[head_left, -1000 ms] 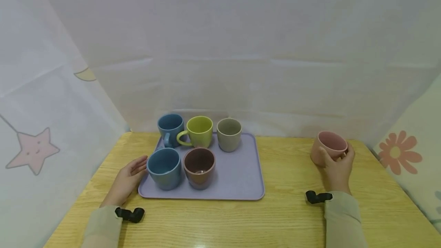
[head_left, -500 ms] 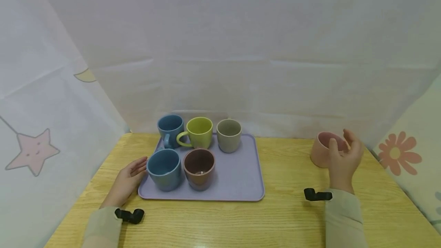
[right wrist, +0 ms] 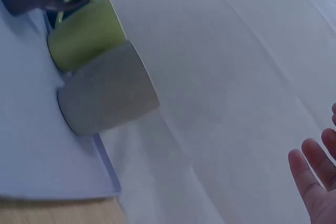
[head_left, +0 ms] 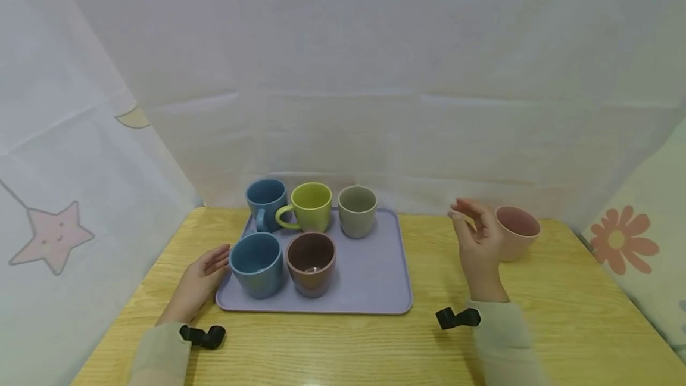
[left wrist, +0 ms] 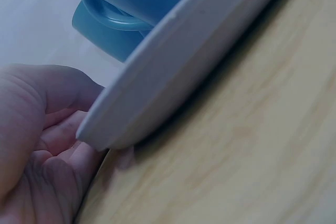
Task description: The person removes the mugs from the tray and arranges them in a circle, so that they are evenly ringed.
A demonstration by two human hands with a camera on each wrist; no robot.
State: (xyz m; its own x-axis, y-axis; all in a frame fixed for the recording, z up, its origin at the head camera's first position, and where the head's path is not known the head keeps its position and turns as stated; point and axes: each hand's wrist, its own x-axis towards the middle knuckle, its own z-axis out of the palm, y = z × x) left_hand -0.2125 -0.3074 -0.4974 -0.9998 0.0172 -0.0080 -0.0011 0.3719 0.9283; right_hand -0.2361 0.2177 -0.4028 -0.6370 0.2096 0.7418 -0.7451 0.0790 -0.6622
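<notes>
My left hand (head_left: pixel 198 282) lies at the left edge of a lilac tray (head_left: pixel 370 279), its fingers fairly straight beside the front blue cup (head_left: pixel 256 279). In the left wrist view the thumb and fingers touch the tray's rim (left wrist: pixel 152 82) near a corner. My right hand (head_left: pixel 479 249) is raised over the table between the tray and a pink cup (head_left: pixel 520 243), fingers loosely bent with nothing in them. It overlaps the pink cup's left side in the head view. The right wrist view shows its fingertips (right wrist: pixel 297 162) apart, and a grey cup (right wrist: pixel 107 90) on the tray.
On the tray's back row stand a blue mug (head_left: pixel 266 198), a yellow-green mug (head_left: pixel 312 210) and the grey cup. A brown cup (head_left: pixel 311 276) is at the front. White sheeting (head_left: pixel 343 106) hangs behind the wooden table (head_left: pixel 332 350).
My right hand has let go of the pink cup, risen from it and moved left toward the tray. The pink cup stays on the table; my left hand has not moved.
</notes>
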